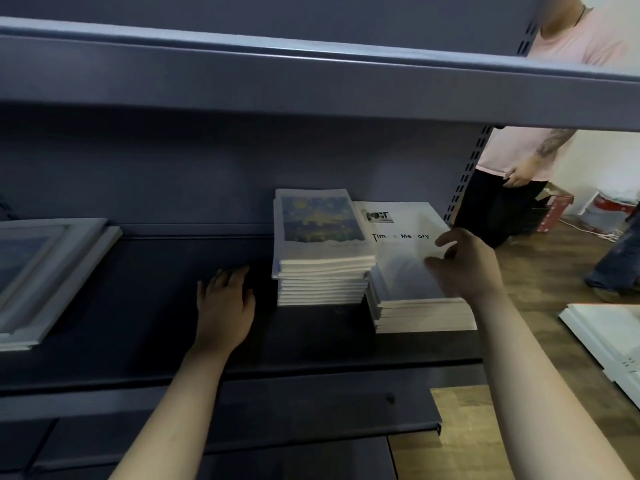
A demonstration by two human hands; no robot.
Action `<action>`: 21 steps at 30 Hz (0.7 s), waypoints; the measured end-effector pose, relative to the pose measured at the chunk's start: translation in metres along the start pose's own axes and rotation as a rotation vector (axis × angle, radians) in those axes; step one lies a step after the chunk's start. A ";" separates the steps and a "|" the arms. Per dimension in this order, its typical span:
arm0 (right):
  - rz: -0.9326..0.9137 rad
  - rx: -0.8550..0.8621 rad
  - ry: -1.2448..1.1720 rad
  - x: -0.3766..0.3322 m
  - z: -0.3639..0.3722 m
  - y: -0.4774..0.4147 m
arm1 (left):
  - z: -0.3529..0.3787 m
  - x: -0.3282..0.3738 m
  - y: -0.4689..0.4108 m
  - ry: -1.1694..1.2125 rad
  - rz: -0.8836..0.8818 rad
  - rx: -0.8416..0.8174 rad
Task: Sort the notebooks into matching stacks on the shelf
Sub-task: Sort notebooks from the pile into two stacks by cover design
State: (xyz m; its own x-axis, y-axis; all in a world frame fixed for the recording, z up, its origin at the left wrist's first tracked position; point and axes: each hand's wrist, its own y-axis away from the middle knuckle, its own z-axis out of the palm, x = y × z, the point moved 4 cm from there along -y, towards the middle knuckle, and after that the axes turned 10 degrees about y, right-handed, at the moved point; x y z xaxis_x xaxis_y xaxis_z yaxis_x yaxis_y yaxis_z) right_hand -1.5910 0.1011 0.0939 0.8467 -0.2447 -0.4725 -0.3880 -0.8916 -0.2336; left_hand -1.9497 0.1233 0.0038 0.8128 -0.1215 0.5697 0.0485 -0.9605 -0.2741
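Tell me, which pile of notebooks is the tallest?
The pile with the blue-and-yellow painted cover, in the middle. The white "Time & Memory" pile right beside it is lower, and so is the pale pile at the far left.

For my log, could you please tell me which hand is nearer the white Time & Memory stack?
Right. The right hand is over the Time & Memory stack, at its right edge. The left hand lies on the shelf, left of the painted-cover stack.

3 notebk stacks: painted-cover stack [320, 244], white-cover stack [407, 282], framed-cover stack [52, 271]. 2 hands: left hand [225, 303], right hand [467, 265].
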 end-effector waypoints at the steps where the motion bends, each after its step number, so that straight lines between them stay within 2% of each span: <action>1: -0.003 0.003 -0.046 -0.006 0.004 0.004 | -0.002 -0.001 0.001 0.003 0.007 -0.007; 5: -0.103 0.038 -0.120 -0.037 0.018 0.019 | -0.022 -0.017 0.003 -0.031 0.028 -0.004; 9: -0.202 0.016 -0.165 -0.079 0.028 0.036 | -0.062 -0.045 0.003 -0.090 0.012 0.083; 17: -0.284 -0.196 -0.314 -0.158 0.074 0.081 | -0.152 -0.134 0.011 -0.237 -0.334 0.234; 21: -0.316 -0.239 -0.333 -0.190 0.095 0.101 | -0.181 -0.168 0.014 -0.282 -0.386 0.280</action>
State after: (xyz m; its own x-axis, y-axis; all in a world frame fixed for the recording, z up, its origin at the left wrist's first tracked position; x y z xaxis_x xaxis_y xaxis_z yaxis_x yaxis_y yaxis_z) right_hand -1.8253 0.0938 0.0792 0.7320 0.1510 -0.6644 -0.0049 -0.9740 -0.2267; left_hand -2.1905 0.0846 0.0443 0.8273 0.3352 0.4508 0.4953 -0.8140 -0.3036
